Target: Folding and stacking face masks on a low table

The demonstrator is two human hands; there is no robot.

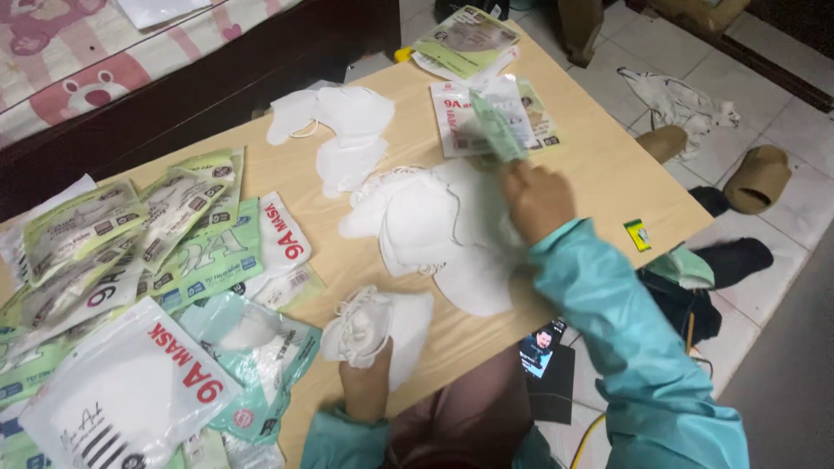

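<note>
1. Right hand (pixel 537 198): closed around a green-and-clear empty packet (pixel 497 128), held up over the far middle of the table (pixel 599 165). Fingers curled, knuckles toward camera.
2. Left hand (pixel 365 382): at the near table edge, pinching a folded white mask (pixel 369 326) by its bunched ear loops. Only the back of the hand shows; how tight the grip is I cannot tell.
3. Between the hands: a loose pile of white masks (pixel 434 226), overlapping, touching the right wrist and sleeve. Two more white masks (pixel 343 130) lie further back, apart from the pile.
4. Under and behind the raised packet: flat packets (pixel 460 117) on the table, and another stack of packets (pixel 465 39) at the far corner, overhanging the edge.
5. Left side: dense spread of sealed mask packs (pixel 156 252), green and white, overlapping, running off the frame's left and bottom edges. No bare wood there.
6. Open room: bare strip of table right of the right hand, out to the right edge, where a small green-yellow tag (pixel 637 234) sits just at the edge. Also a bare strip between the mask pile and the packs.
7. Beyond the right edge: tiled floor with slippers (pixel 757 178) and a crumpled cloth (pixel 682 102). A phone (pixel 540 347) sits below the near edge by the knee.
</note>
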